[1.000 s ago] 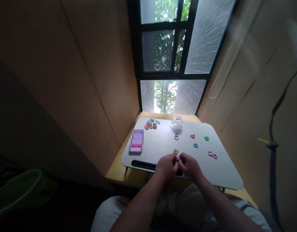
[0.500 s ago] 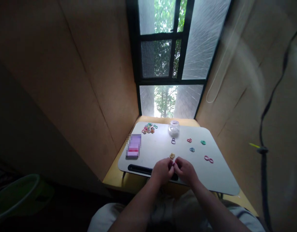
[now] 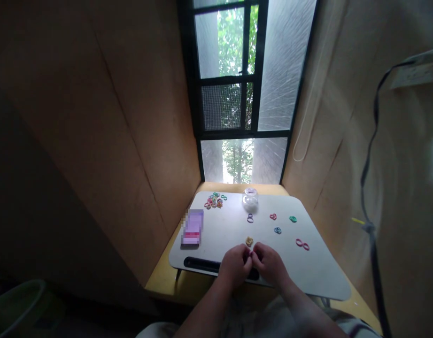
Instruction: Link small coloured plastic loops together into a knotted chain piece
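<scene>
My left hand (image 3: pixel 236 264) and my right hand (image 3: pixel 269 264) meet at the fingertips over the near edge of a white lap table (image 3: pixel 230 230). Both are closed in a pinch on a small pinkish band (image 3: pixel 251 253), mostly hidden by the fingers. Just beyond the fingertips lies a yellow bundle of bands (image 3: pixel 249 241). Farther out are a purple looped band (image 3: pixel 250 218), a red bundle (image 3: pixel 273 217), a blue bundle (image 3: pixel 277 230) and a green bundle (image 3: pixel 293 219). A pink band in a figure-eight shape (image 3: pixel 302 244) lies to the right.
A mixed pile of coloured bands (image 3: pixel 213 201) lies at the back left, with a clear round jar (image 3: pixel 251 201) at the back middle. A purple, pixelated phone-like object (image 3: pixel 192 228) rests on the left. A dark slot (image 3: pixel 202 264) runs along the near edge. A cable (image 3: pixel 369 188) hangs at right.
The camera view has tilted up slightly, so the table and hands sit lower in the picture. My hands stay together, pinching the small band, with only slight finger movement.
</scene>
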`<act>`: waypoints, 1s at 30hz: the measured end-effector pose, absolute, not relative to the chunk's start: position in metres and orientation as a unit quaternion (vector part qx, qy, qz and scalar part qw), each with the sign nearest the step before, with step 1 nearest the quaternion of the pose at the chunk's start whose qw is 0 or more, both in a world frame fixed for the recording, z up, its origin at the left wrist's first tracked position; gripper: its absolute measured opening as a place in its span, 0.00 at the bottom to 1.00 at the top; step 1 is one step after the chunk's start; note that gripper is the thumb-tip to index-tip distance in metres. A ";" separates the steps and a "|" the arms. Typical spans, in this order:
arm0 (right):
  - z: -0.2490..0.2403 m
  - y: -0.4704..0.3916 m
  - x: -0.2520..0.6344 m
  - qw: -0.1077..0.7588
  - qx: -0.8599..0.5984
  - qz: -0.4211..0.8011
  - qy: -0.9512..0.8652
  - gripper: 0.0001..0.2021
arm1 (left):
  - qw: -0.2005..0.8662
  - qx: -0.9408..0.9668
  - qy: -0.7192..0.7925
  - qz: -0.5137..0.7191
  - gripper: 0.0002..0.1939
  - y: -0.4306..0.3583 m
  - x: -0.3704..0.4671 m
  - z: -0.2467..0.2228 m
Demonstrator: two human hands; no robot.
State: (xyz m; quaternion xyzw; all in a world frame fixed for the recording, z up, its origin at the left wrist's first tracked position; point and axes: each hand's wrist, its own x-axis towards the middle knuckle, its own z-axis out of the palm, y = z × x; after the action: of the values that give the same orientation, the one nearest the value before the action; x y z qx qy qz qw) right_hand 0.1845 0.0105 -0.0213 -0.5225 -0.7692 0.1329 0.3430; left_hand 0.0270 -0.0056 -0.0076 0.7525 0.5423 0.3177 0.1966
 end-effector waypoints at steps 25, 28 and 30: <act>-0.026 0.011 0.185 0.321 -0.524 0.121 -0.779 0.09 | 0.208 0.749 0.544 0.317 0.05 -0.009 0.025 -0.003; -0.025 0.011 0.185 0.322 -0.524 0.127 -0.778 0.09 | 0.204 0.751 0.546 0.310 0.05 -0.009 0.026 -0.003; -0.025 0.011 0.185 0.323 -0.524 0.130 -0.777 0.09 | 0.203 0.752 0.548 0.304 0.05 -0.010 0.026 -0.003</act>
State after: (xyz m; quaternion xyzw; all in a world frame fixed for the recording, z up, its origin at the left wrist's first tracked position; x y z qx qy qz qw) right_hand 0.1853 0.0109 -0.0249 -0.5237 -0.7774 0.1302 0.3231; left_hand 0.0262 -0.0095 -0.0032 0.7523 0.5481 0.3039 0.2033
